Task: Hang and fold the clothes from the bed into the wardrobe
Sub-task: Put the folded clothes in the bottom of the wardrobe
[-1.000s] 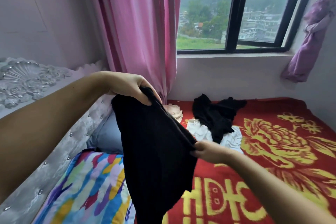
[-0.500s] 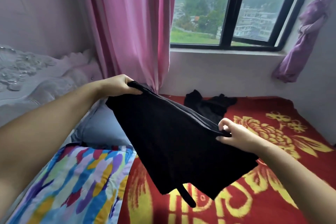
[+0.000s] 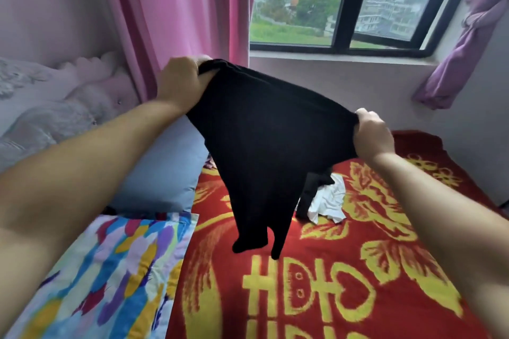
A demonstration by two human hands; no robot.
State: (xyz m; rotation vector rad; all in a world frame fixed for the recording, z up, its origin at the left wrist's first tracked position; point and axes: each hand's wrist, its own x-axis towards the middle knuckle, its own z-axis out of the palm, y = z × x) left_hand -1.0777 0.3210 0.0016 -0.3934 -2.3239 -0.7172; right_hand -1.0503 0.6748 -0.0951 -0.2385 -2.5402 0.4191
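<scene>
A black garment (image 3: 264,151) hangs stretched in the air above the bed (image 3: 358,270), which has a red blanket with yellow flowers. My left hand (image 3: 181,82) grips its upper left corner, near the pink curtain. My right hand (image 3: 371,132) grips the opposite corner, lower and to the right. The garment's lower end dangles in two narrow points. Behind it on the blanket lie a white cloth (image 3: 330,201) and another black piece (image 3: 311,190), both partly hidden. No wardrobe is in view.
A blue pillow (image 3: 165,173) and a multicoloured pillow (image 3: 104,278) lie at the bed's left side, against a pale padded headboard (image 3: 41,113). A pink curtain (image 3: 179,8) and a window (image 3: 344,3) stand behind, with a purple curtain (image 3: 473,36) tied at the right.
My hands have moved apart and up, spreading the black garment wide between them. My view has tilted down toward the bed.
</scene>
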